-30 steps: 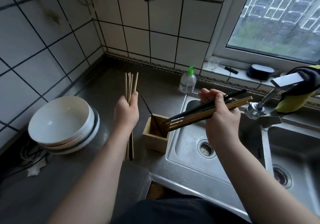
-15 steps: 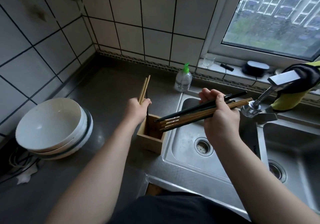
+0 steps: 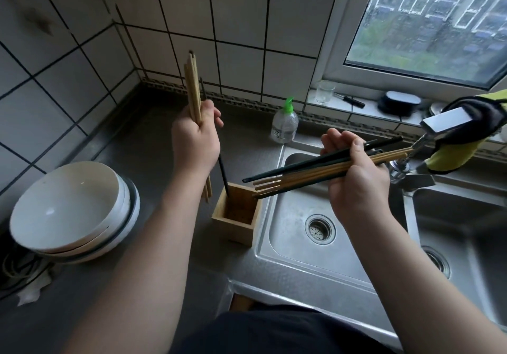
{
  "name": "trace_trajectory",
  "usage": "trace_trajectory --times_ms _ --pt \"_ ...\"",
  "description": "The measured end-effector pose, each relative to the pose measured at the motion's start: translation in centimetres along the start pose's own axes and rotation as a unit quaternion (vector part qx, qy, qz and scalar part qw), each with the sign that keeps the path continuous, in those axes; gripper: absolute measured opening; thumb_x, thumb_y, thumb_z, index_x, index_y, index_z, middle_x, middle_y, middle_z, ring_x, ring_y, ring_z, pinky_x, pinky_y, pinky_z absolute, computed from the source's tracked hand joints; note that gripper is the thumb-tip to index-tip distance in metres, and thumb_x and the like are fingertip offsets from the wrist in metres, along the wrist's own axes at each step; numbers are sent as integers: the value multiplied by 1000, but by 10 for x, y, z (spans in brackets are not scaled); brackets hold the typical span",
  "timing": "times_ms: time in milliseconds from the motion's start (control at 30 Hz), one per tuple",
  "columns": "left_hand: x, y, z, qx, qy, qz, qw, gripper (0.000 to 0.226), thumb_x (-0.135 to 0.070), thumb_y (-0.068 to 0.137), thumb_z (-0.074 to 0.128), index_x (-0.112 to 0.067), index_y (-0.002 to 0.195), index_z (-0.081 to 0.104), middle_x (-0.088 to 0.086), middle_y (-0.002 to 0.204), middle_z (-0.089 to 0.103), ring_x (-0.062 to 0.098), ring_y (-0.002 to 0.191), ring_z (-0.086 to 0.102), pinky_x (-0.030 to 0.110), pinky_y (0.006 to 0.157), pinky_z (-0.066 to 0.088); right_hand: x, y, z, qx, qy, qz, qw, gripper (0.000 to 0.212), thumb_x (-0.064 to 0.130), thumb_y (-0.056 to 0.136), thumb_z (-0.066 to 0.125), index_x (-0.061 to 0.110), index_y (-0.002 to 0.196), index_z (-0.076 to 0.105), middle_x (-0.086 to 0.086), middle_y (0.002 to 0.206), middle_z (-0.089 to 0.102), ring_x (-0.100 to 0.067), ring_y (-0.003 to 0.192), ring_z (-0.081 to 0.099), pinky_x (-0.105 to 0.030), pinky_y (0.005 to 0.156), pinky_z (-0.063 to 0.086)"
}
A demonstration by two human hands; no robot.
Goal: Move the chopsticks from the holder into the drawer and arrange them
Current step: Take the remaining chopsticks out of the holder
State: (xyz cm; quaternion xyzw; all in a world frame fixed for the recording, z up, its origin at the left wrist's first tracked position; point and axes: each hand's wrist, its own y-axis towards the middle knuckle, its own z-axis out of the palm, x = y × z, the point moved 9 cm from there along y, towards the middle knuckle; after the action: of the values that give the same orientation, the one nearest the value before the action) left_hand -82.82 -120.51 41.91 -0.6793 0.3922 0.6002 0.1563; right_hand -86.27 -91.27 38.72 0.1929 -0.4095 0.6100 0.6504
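The left hand (image 3: 196, 139) is gripping wooden chopsticks (image 3: 193, 90) upright, its fingers (image 3: 215, 113) curling closely around them and around one black chopstick (image 3: 223, 174), whose lower tip is inside the holder (image 3: 236, 226) on the counter (image 3: 153, 139). The right hand (image 3: 356, 181) is clasping a mixed bundle (image 3: 296, 174) of chopsticks, lying level over the sink (image 3: 296, 244). Half a second ago the left hand was down at the holder; now it is higher.

Two chopstick bundles (image 3: 315, 171); one holder (image 3: 235, 229)

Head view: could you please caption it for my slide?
Left hand and right hand each grip chopsticks near the wooden holder.
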Motion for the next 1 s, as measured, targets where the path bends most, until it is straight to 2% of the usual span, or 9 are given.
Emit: trace_trajectory --times_ms 67,200,300,400,533,800,900,1000 --pt "-15 2 0 -8 -16 27 999 30 -40 101 44 -23 83 62 -7 70 65 -3 60 59 6 55 43 5 2 0 6 12 -7 1000 25 15 101 41 6 92 62 -9 89 75 -26 91 72 -37 88 55" --pt "-41 -5 11 -3 -41 77 996 28 -37 101 43 -26 82 60 -7 68 65 -1 64 61 8 62 45 24 2 -5 17 27 -37 999 26 15 101 40 6 93 63 -8 89 76 -26 92 72 -33 81 57" --pt "-53 -16 28 20 -75 82 994 27 -34 102 44 -24 84 60 -3 70 67 6 70 67 20 68 54 44 -1 -18 19 39 -68 997 25 14 101 41 6 93 63 -9 89 76 -28 92 72 -34 82 57" --pt "-65 -37 53 53 -111 82 989 27 -33 102 43 -23 83 60 2 67 68 15 67 70 32 62 59 66 -9 -39 17 43 -100 994 25 14 100 41 6 94 63 -9 92 75 -29 93 71 -34 85 56" --pt "-84 -74 93 102 -156 101 977 31 -33 102 45 -15 84 62 2 62 67 19 59 69 31 55 57 103 -28 -80 -7 44 -146 988 25 13 100 41 6 93 63 -11 91 75 -28 91 71 -36 86 55" --pt "-125 -219 186 274 -210 97 933 21 -28 101 48 -18 88 63 6 70 69 23 66 71 37 62 59 183 -105 -213 -103 8 -218 971 25 18 99 45 10 94 67 -12 100 74 -27 98 70 -32 87 55" --pt "-141 -297 213 350 -215 95 907 21 -21 102 48 -17 87 62 4 69 69 24 67 71 36 64 59 209 -148 -276 -159 -8 -256 954 27 15 99 44 11 89 68 -12 96 74 -29 97 70 -37 92 53" --pt "-154 -381 235 424 -222 90 873 20 -19 102 47 -15 88 61 4 70 69 24 68 71 33 64 58 228 -197 -341 -211 -6 -281 936 27 13 99 44 13 84 67 -9 89 75 -25 91 72 -31 85 54"
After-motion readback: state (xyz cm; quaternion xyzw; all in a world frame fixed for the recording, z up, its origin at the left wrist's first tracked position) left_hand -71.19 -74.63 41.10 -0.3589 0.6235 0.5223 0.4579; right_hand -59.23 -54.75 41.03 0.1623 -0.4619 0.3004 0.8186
